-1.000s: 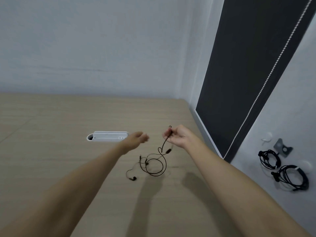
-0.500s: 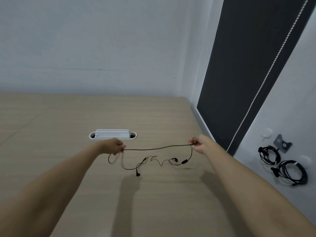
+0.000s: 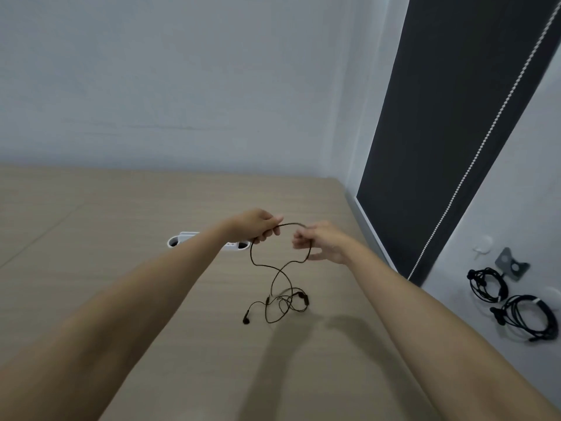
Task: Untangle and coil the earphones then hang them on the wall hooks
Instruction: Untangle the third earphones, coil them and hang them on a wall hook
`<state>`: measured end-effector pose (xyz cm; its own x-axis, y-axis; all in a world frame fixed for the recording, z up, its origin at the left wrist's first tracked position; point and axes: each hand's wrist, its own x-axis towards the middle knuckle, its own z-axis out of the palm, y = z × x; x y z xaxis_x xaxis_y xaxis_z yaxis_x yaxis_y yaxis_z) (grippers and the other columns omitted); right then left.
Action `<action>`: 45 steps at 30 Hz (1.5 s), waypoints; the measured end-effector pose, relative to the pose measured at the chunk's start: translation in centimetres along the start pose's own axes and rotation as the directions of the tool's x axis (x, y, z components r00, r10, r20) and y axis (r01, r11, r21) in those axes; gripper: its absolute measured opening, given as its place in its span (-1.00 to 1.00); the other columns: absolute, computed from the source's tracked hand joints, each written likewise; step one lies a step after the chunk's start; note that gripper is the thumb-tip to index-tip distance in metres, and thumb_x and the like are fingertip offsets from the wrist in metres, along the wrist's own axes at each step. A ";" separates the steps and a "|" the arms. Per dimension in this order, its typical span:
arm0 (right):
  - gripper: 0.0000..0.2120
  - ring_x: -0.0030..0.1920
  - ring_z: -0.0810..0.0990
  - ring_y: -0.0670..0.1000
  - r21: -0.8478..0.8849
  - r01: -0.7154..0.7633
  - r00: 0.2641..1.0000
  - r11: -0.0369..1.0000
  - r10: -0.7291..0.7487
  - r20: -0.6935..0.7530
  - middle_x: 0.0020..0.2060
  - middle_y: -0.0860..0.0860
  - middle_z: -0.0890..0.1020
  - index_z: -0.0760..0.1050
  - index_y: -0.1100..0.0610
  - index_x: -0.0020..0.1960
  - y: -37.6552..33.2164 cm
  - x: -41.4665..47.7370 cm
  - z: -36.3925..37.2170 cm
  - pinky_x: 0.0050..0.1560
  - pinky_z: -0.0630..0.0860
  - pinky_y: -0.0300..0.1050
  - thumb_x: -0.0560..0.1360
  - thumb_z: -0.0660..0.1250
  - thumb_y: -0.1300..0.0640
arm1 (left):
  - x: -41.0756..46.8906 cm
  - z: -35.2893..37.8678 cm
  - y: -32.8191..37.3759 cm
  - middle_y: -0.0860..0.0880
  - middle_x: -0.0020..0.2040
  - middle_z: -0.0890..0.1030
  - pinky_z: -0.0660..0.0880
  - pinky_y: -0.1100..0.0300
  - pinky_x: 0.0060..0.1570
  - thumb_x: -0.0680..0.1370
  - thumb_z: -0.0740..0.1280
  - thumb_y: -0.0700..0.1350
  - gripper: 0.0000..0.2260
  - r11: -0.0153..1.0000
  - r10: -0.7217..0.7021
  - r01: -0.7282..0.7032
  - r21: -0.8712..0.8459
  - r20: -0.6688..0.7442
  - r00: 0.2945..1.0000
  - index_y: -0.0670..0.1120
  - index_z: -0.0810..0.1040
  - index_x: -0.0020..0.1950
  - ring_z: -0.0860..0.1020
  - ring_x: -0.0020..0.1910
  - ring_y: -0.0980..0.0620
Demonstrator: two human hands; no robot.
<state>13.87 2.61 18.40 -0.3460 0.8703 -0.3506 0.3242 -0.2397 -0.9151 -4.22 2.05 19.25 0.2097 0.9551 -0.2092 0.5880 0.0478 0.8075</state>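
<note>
Cord [image 3: 274,278] arches between our hands, the loose tangle dangling straight below. Left hand [image 3: 258,224] pinches it shut; right hand [image 3: 321,243] holds it loosely, so we'd wind downward.

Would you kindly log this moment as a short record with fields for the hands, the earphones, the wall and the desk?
left hand: closed on the earphone cable
right hand: pinching the same cable
earphones: short arc between the hands, the rest hanging in a loose tangle onto the desk
wall hooks: one bare, two coiled cables hanging nearby
desk: wooden, with a white cable port
</note>
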 end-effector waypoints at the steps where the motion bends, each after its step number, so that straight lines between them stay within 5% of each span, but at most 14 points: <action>1: -0.80 -0.29 0.62 -0.11 0.142 0.003 0.997 0.990 0.008 -0.082 -0.41 -0.07 0.63 0.46 0.07 -0.21 0.2 0.1 -0.8 -0.03 0.41 -0.06 0.57 0.18 0.15 | -0.2 -0.3 -0.5 0.00 -0.38 0.33 0.25 0.26 -0.38 0.62 0.10 0.05 -0.64 0.999 -0.034 0.034 -0.013 0.027 0.999 -0.11 0.47 -0.25 0.29 -0.45 0.07; 4: -0.83 -0.33 0.64 0.03 0.378 0.026 0.912 0.925 0.133 -0.389 -0.47 0.06 0.66 0.46 0.24 0.01 1.3 0.4 -3.4 -0.17 0.49 -0.07 0.56 0.09 0.30 | -0.8 -1.5 -2.1 -0.01 -0.36 0.32 0.28 0.27 -0.34 0.62 0.11 0.04 -0.66 0.993 -0.111 0.113 -0.028 0.058 0.992 -0.12 0.47 -0.23 0.27 -0.42 0.06; 6: -0.70 -0.09 0.62 0.18 0.192 -0.123 0.840 0.974 0.205 -0.502 -0.07 0.24 0.65 0.38 0.33 0.23 2.2 0.4 -4.4 -0.10 0.51 0.01 0.52 0.09 0.33 | -1.1 -2.0 -2.7 -0.02 -0.35 0.32 0.32 0.29 -0.34 0.63 0.12 -0.02 -0.69 0.992 -0.118 0.120 -0.042 0.040 0.992 -0.12 0.48 -0.22 0.28 -0.41 0.06; 8: -0.57 0.15 0.54 0.21 -0.181 -0.284 0.858 0.942 0.165 -0.487 0.26 0.23 0.50 0.32 0.27 0.37 2.6 0.3 -4.3 0.02 0.53 0.05 0.51 0.14 0.29 | -1.1 -2.0 -2.6 -0.02 -0.35 0.31 0.32 0.28 -0.34 0.63 0.12 -0.06 -0.71 0.993 -0.102 0.104 -0.058 0.025 0.994 -0.13 0.47 -0.22 0.27 -0.41 0.06; 12: -0.38 0.33 0.42 0.08 -0.441 0.034 0.983 0.897 -0.110 -0.148 0.44 0.14 0.34 0.18 0.08 0.50 1.1 0.1 -1.0 -0.02 0.45 -0.24 0.47 0.27 0.27 | -0.7 -1.1 -0.6 -0.01 -0.37 0.30 0.25 0.25 -0.37 0.63 0.12 -0.05 -0.71 0.998 -0.042 0.043 -0.044 0.026 0.999 -0.12 0.46 -0.23 0.25 -0.43 0.06; 15: -0.57 0.20 0.52 0.05 -0.406 0.201 0.974 0.892 -0.226 -0.015 0.17 0.13 0.56 0.40 0.19 0.36 -0.1 0.1 0.9 0.05 0.39 -0.22 0.50 0.32 0.21 | -0.4 -0.5 0.6 0.00 -0.36 0.31 0.27 0.26 -0.35 0.63 0.12 -0.03 -0.70 1.000 -0.015 0.016 -0.017 0.038 0.999 -0.09 0.47 -0.24 0.27 -0.41 0.08; 19: -0.88 -0.28 0.50 -0.09 -0.351 0.248 0.958 0.903 -0.282 -0.049 -0.29 0.01 0.57 0.56 0.19 -0.05 -0.4 0.1 0.8 -0.38 0.39 -0.36 0.54 0.26 0.18 | -0.4 -0.4 0.4 0.00 -0.36 0.30 0.26 0.31 -0.39 0.63 0.12 -0.03 -0.70 0.998 -0.018 0.021 -0.062 0.035 0.999 -0.10 0.48 -0.24 0.29 -0.46 0.12; 24: -0.79 -0.53 0.50 -0.01 0.172 0.055 0.836 0.984 0.048 -0.547 -0.43 0.12 0.54 0.47 0.23 -0.25 1.4 2.4 -1.6 -0.42 0.46 -0.20 0.51 0.14 0.33 | -1.0 -0.9 -0.9 0.01 -0.37 0.31 0.22 0.27 -0.38 0.62 0.13 -0.01 -0.70 0.994 -0.063 0.069 -0.084 0.065 0.996 -0.11 0.47 -0.23 0.28 -0.47 0.10; 26: -0.83 -0.40 0.58 0.09 0.059 -0.105 0.804 0.993 0.120 -0.583 -0.24 0.23 0.63 0.51 0.35 -0.13 2.6 2.6 -2.6 -0.32 0.55 -0.07 0.48 0.14 0.36 | -1.2 -1.2 -1.3 0.01 -0.36 0.30 0.20 0.22 -0.37 0.62 0.15 0.01 -0.71 0.994 -0.076 0.081 -0.071 0.075 0.994 -0.09 0.47 -0.22 0.27 -0.43 0.06; 28: -0.66 -0.02 0.62 0.19 -0.244 -0.225 0.842 0.943 0.062 -0.535 0.12 0.24 0.59 0.47 0.29 0.23 3.2 2.2 -2.6 -0.03 0.57 0.01 0.47 0.19 0.30 | -1.2 -1.3 -1.4 0.01 -0.36 0.30 0.21 0.21 -0.39 0.61 0.15 0.01 -0.72 0.995 -0.074 0.079 -0.069 0.069 0.995 -0.09 0.47 -0.22 0.26 -0.43 0.04; 31: -0.42 0.32 0.44 0.13 -0.449 0.036 0.956 0.893 -0.162 -0.245 0.37 0.17 0.40 0.25 0.10 0.46 1.9 1.0 -0.5 0.23 0.44 -0.07 0.47 0.26 0.29 | -1.1 -1.0 -0.9 0.01 -0.36 0.30 0.24 0.27 -0.41 0.62 0.14 -0.03 -0.73 0.994 -0.064 0.069 -0.080 0.064 0.996 -0.10 0.46 -0.21 0.25 -0.46 0.09; 36: -0.89 -0.24 0.48 -0.17 -0.269 0.194 0.980 0.943 -0.199 0.009 -0.10 0.08 0.59 0.54 0.11 0.03 0.3 -0.2 2.0 -0.30 0.31 -0.29 0.54 0.27 0.17 | -0.7 -0.4 -0.7 0.02 -0.37 0.29 0.22 0.33 -0.50 0.62 0.13 -0.02 -0.72 0.994 -0.056 0.064 -0.090 0.089 0.994 -0.09 0.47 -0.22 0.24 -0.58 0.17; 39: -0.78 -0.33 0.49 -0.09 -0.117 0.214 0.966 0.970 -0.227 -0.121 -0.35 0.03 0.50 0.44 0.06 -0.25 0.4 0.8 1.6 -0.30 0.34 -0.22 0.57 0.21 0.19 | -1.1 -0.2 -0.8 0.03 -0.39 0.26 0.17 0.34 -0.50 0.63 0.13 -0.01 -0.71 0.978 -0.076 0.097 -0.187 0.112 0.991 -0.08 0.44 -0.24 0.22 -0.56 0.17; 45: -0.71 -0.50 0.42 -0.02 0.141 0.218 0.810 0.966 -0.099 -0.579 -0.40 0.05 0.44 0.40 0.11 -0.33 1.4 3.0 -0.5 -0.56 0.48 -0.24 0.56 0.15 0.26 | -2.7 0.6 -0.1 0.14 -0.58 0.21 0.12 0.41 -0.61 0.65 0.02 -0.04 -0.69 0.820 -0.042 0.226 -0.526 0.339 0.940 -0.05 0.31 -0.27 0.08 -0.61 0.20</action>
<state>13.75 5.14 16.16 0.1973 0.9772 -0.0780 0.1138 -0.1019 -0.9883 -4.34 -0.69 19.44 0.4371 0.7967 -0.4174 0.1188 0.4089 0.9048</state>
